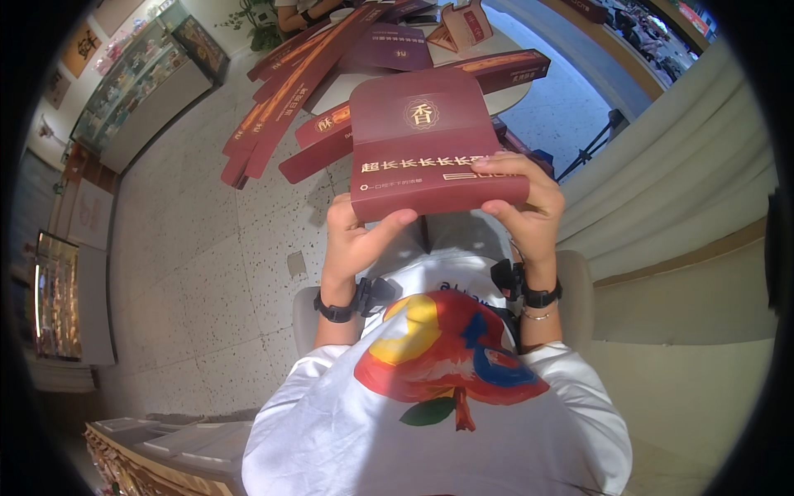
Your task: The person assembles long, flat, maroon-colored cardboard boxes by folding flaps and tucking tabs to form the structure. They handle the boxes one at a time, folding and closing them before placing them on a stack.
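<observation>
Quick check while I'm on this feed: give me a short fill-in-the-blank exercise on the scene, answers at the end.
1. The digit of the left hand lying against the near side of the maroon carton is its ____.
2. Counting the right hand, the number of hands on that carton is ____.
3. The pale curtain hangs on the person's ____ side.
4. The strap on the left wrist is coloured ____.

Missing words: thumb; two; right; black.

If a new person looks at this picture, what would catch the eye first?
Probably the maroon carton at upper centre, held between the left hand and right hand. Next, the bright painted fruit print on the white shirt below. Then, the long dark-red boxes lying across each other at upper left.
</observation>
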Available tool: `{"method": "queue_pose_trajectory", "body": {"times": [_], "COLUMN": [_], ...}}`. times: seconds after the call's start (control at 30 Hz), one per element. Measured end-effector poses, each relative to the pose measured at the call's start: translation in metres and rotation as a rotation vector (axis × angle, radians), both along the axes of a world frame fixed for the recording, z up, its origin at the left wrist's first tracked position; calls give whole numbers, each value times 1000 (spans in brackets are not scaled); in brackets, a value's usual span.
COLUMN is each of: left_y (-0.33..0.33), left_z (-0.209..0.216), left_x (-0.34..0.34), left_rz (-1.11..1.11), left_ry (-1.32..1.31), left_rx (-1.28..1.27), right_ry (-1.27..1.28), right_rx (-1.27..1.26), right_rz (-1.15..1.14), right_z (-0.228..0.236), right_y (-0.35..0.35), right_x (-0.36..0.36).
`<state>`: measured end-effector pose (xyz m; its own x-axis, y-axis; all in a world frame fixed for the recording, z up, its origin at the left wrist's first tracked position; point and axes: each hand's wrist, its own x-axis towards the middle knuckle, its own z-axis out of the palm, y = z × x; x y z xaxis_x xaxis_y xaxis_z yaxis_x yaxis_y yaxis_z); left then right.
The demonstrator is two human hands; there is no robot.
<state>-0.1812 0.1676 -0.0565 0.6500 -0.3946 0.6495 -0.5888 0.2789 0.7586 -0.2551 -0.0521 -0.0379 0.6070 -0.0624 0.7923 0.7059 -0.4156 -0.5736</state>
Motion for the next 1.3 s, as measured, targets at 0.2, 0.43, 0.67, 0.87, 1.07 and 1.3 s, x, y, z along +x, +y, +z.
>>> {"method": "queue_pose_trajectory", "body": {"times": [0.2,0.43,0.67,0.87,1.07,1.3], "left_y": [1,-19,-1,-17,-14,-19], "left_z": [5,-10,-3,-10,2,0], "left_x": [-6,3,27,12,5,-5], "left_rz": [185,434,116,264,207,381], "left_ry": [-149,-151,-216,-134,79,177], "left_rx": [51,-327,-82,-204,-111,-250], "right_ry": [-80,1,39,202,134,49], "right_rx": [16,211,205,336,189,207], "right_rz": [-77,7,122,27,-78,-183], "right_z": [-5,-8,-5,7,-16,-5], "right_y": [1,13,12,35,19,26], "right_x": [4,1,3,8,22,28]}}
